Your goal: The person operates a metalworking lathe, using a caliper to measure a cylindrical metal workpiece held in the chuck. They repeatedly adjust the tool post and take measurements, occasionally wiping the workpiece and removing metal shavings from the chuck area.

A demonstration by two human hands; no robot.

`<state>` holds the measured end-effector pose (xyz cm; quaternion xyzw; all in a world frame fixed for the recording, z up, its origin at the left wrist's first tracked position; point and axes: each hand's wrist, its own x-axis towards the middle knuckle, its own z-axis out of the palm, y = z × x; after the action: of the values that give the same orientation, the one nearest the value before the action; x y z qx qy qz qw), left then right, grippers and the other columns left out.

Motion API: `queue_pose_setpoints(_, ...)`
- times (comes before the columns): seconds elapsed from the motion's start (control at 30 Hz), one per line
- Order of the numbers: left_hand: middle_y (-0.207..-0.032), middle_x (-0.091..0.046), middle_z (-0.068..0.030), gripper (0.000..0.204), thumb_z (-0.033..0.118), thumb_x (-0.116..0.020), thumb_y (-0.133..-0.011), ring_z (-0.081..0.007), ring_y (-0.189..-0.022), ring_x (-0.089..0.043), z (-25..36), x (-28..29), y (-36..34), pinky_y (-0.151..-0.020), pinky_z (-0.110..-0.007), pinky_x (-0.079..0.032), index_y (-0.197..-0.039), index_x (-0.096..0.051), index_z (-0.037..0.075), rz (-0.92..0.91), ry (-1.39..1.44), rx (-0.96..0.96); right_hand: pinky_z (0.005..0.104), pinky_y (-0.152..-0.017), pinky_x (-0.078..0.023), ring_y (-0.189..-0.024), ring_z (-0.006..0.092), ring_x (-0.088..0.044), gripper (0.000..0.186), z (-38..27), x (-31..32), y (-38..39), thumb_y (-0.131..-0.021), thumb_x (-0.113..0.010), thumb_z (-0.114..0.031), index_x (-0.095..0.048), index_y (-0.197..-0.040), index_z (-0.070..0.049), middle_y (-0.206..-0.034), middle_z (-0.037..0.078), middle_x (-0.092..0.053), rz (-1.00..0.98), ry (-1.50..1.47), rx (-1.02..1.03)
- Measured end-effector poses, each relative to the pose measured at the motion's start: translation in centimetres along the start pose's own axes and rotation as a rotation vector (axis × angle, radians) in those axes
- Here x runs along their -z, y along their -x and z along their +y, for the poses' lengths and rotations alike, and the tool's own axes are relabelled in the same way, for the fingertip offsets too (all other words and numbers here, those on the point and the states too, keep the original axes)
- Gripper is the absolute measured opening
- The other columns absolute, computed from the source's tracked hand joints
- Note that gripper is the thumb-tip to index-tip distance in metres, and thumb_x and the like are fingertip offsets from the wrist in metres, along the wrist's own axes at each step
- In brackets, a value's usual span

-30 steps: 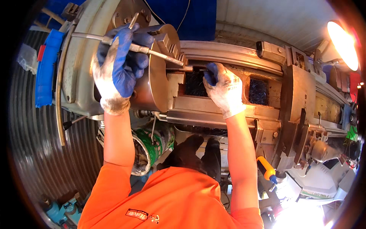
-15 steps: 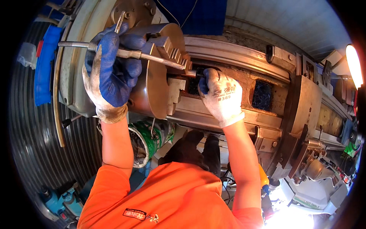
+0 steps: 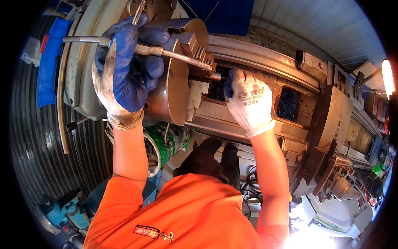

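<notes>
A: While the chuck [image 3: 159, 101] of the lathe is serving as landmark, what is the left hand [image 3: 124, 72] doing?

B: Just left of the chuck, the gloved left hand is wrapping its fingers around a long metal bar [image 3: 184, 57]. The bar is slanting across the chuck in this view, its plain end pointing left and its knurled end reaching over the stepped metal blocks [image 3: 192, 45] on the chuck's right side. A short metal rod [image 3: 139, 12] is jutting up from the same grip; whether it is joining the bar, I cannot tell.

A: And the right hand [image 3: 251, 99]?

B: To the right of the chuck, it is bending its fingers inward, its back turned upward, just beside the end of a slim metal cylinder [image 3: 214, 76]. This cylinder is projecting rightward from the chuck. The glove is hiding the fingertips, so I cannot tell what they are pinching.

A: What is surrounding the chuck?

B: Bed rails [image 3: 265, 62] are extending to its right, dark shavings [image 3: 287, 103] are lying in an opening between them, and a lamp [image 3: 387, 79] is glowing at the far right. A green bucket [image 3: 170, 151] is resting on the person's side of the chuck; a blue tray [image 3: 49, 66] is standing well to its left.
</notes>
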<state>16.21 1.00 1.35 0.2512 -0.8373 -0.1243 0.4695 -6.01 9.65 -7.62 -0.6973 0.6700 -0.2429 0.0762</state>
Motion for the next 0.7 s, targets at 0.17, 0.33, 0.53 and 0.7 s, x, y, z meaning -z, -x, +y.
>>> queue_pose_setpoints(0.17,-0.129,-0.061,-0.0253,0.054,0.006,-0.071,-0.091,-0.0267,-0.106,-0.068,0.1,0.1,0.3,-0.089,-0.036,-0.058,-0.141,-0.051,0.001,0.016,-0.047,0.053,0.0415,-0.079,-0.056,-0.085,0.0383,-0.069,0.028,3.1,-1.0,0.3,-0.079,-0.072,-0.011,-0.064,-0.103,-0.001,-0.091,0.020,-0.070,-0.042,-0.624,-0.068)
queue_pose_setpoints(0.33,-0.134,-0.059,-0.0262,0.054,0.006,-0.069,-0.092,-0.0277,-0.110,-0.068,-0.2,0.0,0.6,-0.092,-0.036,-0.057,-0.142,-0.050,0.001,0.012,-0.192,-0.030,0.0284,-0.065,-0.054,-0.072,0.0122,-0.065,0.022,3.0,-3.4,1.8,-0.089,-0.066,-0.001,-0.063,-0.110,0.003,-0.092,0.011,-0.072,-0.016,-1.214,-0.331)
queue_pose_setpoints(0.53,-0.138,-0.056,-0.0275,0.054,0.002,-0.067,-0.093,-0.0288,-0.114,-0.066,0.2,-0.3,0.2,-0.095,-0.036,-0.056,-0.144,-0.048,0.002,0.008,-0.086,-0.025,0.0257,-0.067,-0.056,-0.077,0.0105,-0.067,0.019,1.8,-4.2,1.9,-0.092,-0.062,0.001,-0.061,-0.111,0.005,-0.093,0.010,-0.072,0.043,-1.321,-0.420)
queue_pose_setpoints(0.7,-0.140,-0.054,-0.0278,0.055,-0.001,-0.066,-0.092,-0.0295,-0.116,-0.065,-0.1,-0.1,0.6,-0.096,-0.036,-0.055,-0.144,-0.049,0.003,0.010,-0.058,0.009,0.0278,-0.071,-0.059,-0.084,0.0144,-0.071,0.020,2.0,-4.6,2.2,-0.093,-0.060,0.002,-0.059,-0.112,0.008,-0.099,0.013,-0.073,0.040,-1.288,-0.408)
